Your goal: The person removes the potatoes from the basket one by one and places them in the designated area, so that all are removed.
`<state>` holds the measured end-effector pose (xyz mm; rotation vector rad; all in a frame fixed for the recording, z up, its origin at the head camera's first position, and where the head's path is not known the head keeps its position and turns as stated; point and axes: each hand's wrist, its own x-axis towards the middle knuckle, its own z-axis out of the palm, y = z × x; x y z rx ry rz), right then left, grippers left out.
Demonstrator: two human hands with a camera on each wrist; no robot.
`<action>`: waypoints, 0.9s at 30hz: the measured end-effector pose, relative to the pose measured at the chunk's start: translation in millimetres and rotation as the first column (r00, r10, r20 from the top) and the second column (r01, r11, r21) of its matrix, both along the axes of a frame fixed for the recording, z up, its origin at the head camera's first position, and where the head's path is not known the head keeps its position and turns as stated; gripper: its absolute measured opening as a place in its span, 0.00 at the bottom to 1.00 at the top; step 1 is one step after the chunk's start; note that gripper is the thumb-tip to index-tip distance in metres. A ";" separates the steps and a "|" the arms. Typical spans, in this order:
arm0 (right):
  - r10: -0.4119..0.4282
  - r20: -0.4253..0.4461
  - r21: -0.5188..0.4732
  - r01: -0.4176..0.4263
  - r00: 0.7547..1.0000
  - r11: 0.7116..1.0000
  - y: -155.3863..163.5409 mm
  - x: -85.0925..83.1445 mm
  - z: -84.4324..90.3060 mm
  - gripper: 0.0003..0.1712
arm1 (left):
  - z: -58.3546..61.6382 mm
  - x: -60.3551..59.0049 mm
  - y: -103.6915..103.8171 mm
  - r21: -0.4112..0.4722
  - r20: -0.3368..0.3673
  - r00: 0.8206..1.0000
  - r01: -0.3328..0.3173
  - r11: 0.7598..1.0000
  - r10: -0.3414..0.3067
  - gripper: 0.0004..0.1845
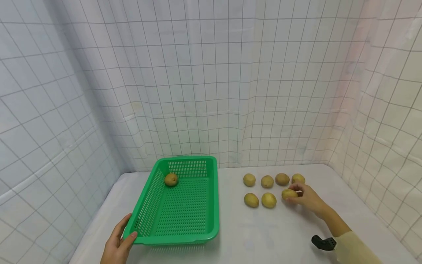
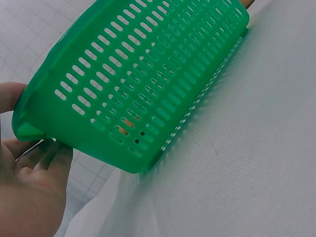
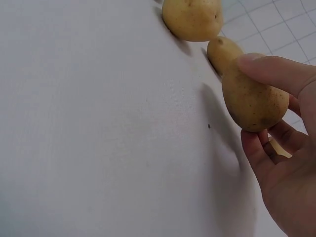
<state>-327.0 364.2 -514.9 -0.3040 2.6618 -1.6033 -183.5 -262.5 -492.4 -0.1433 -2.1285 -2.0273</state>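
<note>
Thumb and fingers of my right hand (image 1: 306, 198) pinch a potato (image 3: 254, 101) at the right end of the front row, and a shadow shows beside it in the right wrist view. Two more potatoes lie in that row, a yellow one (image 1: 269, 200) and an oval one (image 1: 251, 200). Behind them several potatoes form a back row, among them a browner one (image 1: 282, 179). My left hand (image 1: 118, 244) grips the near left corner of a green plastic basket (image 2: 123, 64), thumb over the rim and fingers beneath. One potato (image 1: 171, 179) sits in the basket's far left corner.
A black curved object (image 1: 324, 243) shows by the right sleeve (image 1: 356, 249). The white table (image 1: 244, 234) has white grid-patterned curtains (image 1: 227, 91) behind it and on both sides. The basket takes up the left middle of the table.
</note>
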 end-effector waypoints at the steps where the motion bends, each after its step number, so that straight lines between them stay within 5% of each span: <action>1: -0.004 0.006 0.007 0.004 1.000 1.000 0.5 1.1 -0.1 0.28 | -0.4 0.0 0.1 0.004 -0.002 1.000 0.001 1.000 -0.001 0.39; 27: 0.055 0.105 0.097 -0.065 0.993 0.993 8.8 3.2 7.8 0.31 | -0.1 2.3 2.2 -0.013 -0.024 1.000 -0.005 1.000 0.005 0.37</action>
